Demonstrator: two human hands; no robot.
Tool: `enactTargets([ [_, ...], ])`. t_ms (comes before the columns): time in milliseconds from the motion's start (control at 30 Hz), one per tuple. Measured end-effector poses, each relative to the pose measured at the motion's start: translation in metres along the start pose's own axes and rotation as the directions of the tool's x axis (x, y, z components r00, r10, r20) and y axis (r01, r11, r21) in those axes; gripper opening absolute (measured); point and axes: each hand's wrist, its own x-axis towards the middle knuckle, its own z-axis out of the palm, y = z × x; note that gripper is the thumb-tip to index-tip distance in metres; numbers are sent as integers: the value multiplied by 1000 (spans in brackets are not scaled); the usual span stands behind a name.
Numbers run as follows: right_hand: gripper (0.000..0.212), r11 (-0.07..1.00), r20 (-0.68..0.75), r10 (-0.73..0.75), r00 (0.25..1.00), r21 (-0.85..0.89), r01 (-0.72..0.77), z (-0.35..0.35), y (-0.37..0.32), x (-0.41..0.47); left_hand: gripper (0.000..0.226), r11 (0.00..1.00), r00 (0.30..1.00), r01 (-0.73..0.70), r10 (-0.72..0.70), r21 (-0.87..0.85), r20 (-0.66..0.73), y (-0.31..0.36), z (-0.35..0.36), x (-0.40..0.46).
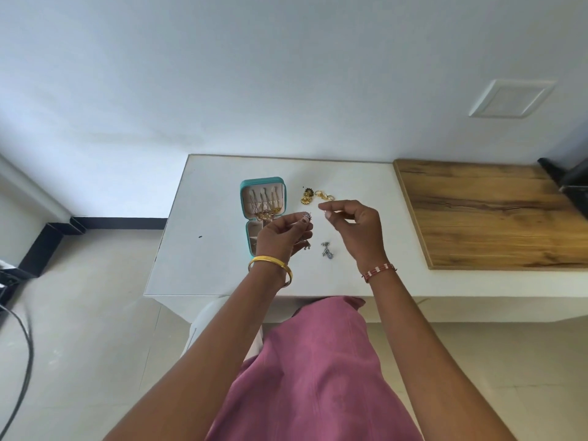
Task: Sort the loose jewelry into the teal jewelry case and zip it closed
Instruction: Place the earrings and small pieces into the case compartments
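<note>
A: The teal jewelry case [262, 198] lies open on the tabletop [203, 249]; left hand [281, 235] pinches a small silver piece [307, 216].

B: Right hand [356, 229] pinches something tiny. A loose pinch could drop either among the gold pieces [313, 195].

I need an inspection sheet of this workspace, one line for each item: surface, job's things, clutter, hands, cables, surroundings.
Surface: white table, with a small dark speck near its left side.
Job's things: teal jewelry case lies open, chains in its lid; gold pieces and silver piece lie loose to its right.
Clutter: wooden board on the right.
Hands: left hand pinches a small silver earring; right hand pinches something tiny, unclear.
Cables: dark cable on the floor, left.
Surroundings: white wall, tiled floor.
</note>
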Motion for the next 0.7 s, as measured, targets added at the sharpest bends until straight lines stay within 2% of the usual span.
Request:
enactTargets([
  [200,19,967,-154,253,955,21,-252,-11,40,11,16,999,999,30,-30,-12,-38,-9,-3,7],
  [333,19,929,-138,364,921,-21,-371,-7,71,12,16,996,995,84,-85,-12,-43,-24,-1,13],
  [467,13,900,-103,405,909,-131,-416,1,96,14,15,990,989,139,-138,10,-52,-39,-1,21],
  [700,11,834,-43,405,913,-391,-389,11,128,17,15,981,982,185,-183,59,-41,-58,-1,31],
])
